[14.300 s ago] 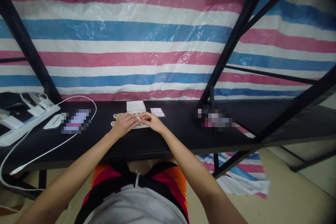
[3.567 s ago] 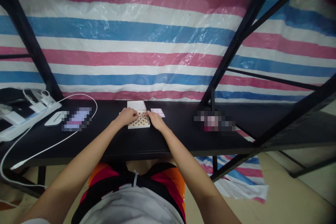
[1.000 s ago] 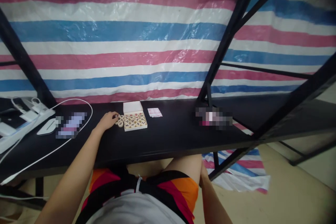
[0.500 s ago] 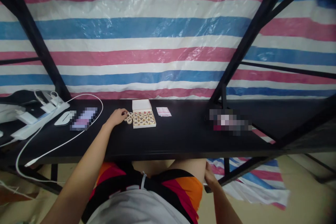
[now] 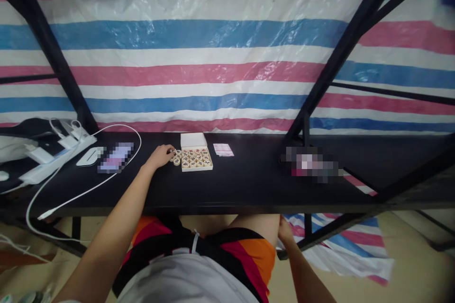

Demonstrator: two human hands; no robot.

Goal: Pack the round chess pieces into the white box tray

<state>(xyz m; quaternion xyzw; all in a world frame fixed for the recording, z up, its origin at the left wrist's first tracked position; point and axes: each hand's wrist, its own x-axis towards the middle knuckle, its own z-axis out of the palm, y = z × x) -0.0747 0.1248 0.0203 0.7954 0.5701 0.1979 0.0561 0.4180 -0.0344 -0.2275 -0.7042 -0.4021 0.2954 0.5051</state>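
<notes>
On the black tabletop (image 5: 231,194): we have the white box (image 5: 199,168), its lid (image 5: 194,140) tipped up at the back, round marked pieces (image 5: 192,158) in rows inside.
Loose pieces (image 5: 177,162): clustered just left of the box.
Left hand (image 5: 161,155): curled at the cluster's left edge; we cannot tell whether it pinches a piece.
Right hand (image 5: 283,231): lowered beside our leg (image 5: 261,222), partly hidden; we cannot tell its state.
Pink-and-white slip (image 5: 223,149): flat, right of the box.

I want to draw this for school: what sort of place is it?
Perhaps a makeshift workspace: a desk within a black frame, a striped sheet hung behind it, and a power strip on top.
</notes>
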